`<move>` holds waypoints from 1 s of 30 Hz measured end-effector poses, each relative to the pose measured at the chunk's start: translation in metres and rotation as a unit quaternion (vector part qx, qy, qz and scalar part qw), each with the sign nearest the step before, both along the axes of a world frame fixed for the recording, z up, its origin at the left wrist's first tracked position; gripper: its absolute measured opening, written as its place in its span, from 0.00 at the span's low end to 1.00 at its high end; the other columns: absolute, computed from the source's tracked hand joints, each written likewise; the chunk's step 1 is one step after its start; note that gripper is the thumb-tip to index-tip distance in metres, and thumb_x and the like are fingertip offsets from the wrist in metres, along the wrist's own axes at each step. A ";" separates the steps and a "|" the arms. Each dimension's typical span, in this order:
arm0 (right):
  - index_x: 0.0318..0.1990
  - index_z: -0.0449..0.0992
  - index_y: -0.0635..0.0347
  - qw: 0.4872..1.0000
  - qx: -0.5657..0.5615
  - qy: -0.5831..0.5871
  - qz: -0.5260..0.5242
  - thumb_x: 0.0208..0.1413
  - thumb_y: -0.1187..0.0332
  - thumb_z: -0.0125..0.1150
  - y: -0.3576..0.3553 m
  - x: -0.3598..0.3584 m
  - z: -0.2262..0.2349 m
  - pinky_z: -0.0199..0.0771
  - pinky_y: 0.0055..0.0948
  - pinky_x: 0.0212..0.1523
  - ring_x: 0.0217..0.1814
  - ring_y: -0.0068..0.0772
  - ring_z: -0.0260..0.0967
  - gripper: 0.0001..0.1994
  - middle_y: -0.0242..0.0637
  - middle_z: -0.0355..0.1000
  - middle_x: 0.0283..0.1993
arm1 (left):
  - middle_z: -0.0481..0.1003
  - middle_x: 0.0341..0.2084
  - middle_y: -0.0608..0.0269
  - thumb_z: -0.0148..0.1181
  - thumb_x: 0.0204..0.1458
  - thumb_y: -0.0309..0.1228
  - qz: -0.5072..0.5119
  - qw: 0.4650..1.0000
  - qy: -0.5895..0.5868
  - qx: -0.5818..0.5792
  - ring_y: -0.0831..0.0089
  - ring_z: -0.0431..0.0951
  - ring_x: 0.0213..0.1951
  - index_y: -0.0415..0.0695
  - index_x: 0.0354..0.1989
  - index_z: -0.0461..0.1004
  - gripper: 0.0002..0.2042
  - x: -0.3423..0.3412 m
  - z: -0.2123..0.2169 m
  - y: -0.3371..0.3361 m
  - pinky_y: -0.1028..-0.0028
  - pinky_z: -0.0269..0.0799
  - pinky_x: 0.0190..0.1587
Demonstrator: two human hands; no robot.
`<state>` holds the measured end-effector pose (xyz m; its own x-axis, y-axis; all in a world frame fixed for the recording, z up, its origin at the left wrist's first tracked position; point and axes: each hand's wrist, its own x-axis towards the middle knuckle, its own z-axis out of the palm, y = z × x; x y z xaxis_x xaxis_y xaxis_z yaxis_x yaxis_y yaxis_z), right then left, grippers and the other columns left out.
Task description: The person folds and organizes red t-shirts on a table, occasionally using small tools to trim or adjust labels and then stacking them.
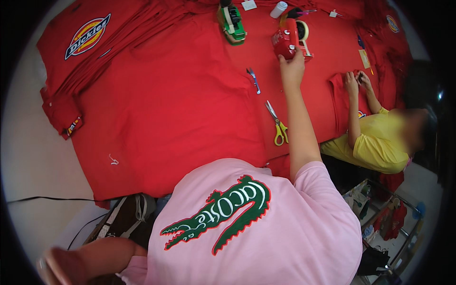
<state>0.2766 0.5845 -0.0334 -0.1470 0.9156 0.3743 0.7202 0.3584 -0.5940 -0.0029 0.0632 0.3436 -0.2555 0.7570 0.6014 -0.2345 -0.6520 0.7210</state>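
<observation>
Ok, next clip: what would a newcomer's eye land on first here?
Red shirts cover the whole table, with a big oval patch on one at top left. The person's right hand reaches across to a red tape dispenser at top centre; yellow-handled scissors lie just left of that forearm. At right, a co-worker in yellow handles another red shirt.

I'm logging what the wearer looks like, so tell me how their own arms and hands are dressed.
Both forearms are bare, with no gloves on the right hand or the left hand. Short pink sleeves end above the elbow, part of a pink t-shirt with a large green crocodile patch edged in red. No watch or bracelet shows.
</observation>
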 end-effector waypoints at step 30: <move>0.46 0.81 0.67 0.906 -0.338 0.197 0.161 0.64 0.61 0.69 -0.056 -0.157 0.012 0.74 0.26 0.40 0.36 0.24 0.73 0.15 0.33 0.78 0.37 | 0.80 0.57 0.55 0.69 0.63 0.34 0.506 0.743 0.078 -0.431 0.67 0.80 0.58 0.34 0.63 0.77 0.23 -0.189 -0.352 0.168 0.68 0.73 0.63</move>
<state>0.1198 0.5286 -0.0215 -0.4239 0.8887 -0.1749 0.3269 -0.0299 -0.9446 -0.1924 0.2313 -0.0086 -0.9340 0.3467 0.0861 0.1914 0.2822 0.9401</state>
